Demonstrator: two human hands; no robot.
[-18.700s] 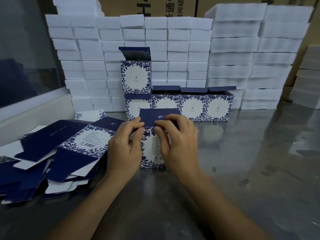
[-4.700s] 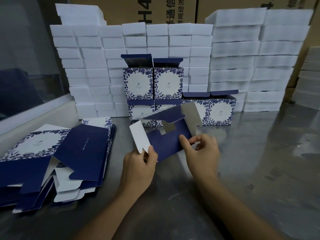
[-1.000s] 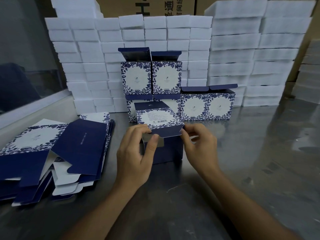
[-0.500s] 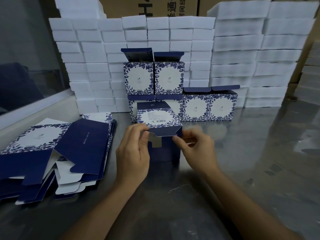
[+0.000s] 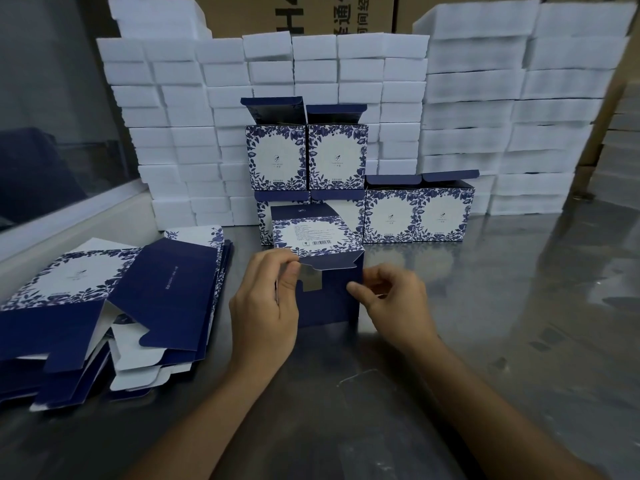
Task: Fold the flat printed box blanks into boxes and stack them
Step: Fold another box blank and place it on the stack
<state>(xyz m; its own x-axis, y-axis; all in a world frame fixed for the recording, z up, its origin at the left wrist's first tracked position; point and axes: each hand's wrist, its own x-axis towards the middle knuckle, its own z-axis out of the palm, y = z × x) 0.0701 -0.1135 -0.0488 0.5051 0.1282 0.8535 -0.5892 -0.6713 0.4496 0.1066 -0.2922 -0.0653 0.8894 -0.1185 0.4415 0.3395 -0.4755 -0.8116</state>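
- The box (image 5: 318,268) I am folding sits on the metal table (image 5: 485,341) right in front of me, lying on its side, with the barcode panel facing up and its end towards me.
- My left hand (image 5: 263,306) grips the left edge of that end, thumb pinching just beside the dark blue flap (image 5: 327,263) that hangs down over the opening.
- My right hand (image 5: 394,299) is at the right edge of the same end, thumb and forefinger closed on the corner of the box.
- So both hands are clamped on this one box, one at each side, with the blue end panel between them.
- A small grey patch of bare card shows beside my left thumb, under the notch in the flap.
- To my left lies a loose pile of flat blanks (image 5: 114,306), fanned out, some showing the leaf print, some plain blue, some the white inside.
- Behind the box stand the finished boxes (image 5: 360,188): a bottom row on the table, and two more set on top of it at the left end, their lids standing open.
- The box in my hands is just in front of the left part of that bottom row and hides some of it.
- Behind everything rise stacks of white foam blocks (image 5: 467,109), with brown cartons (image 5: 298,12) above them.
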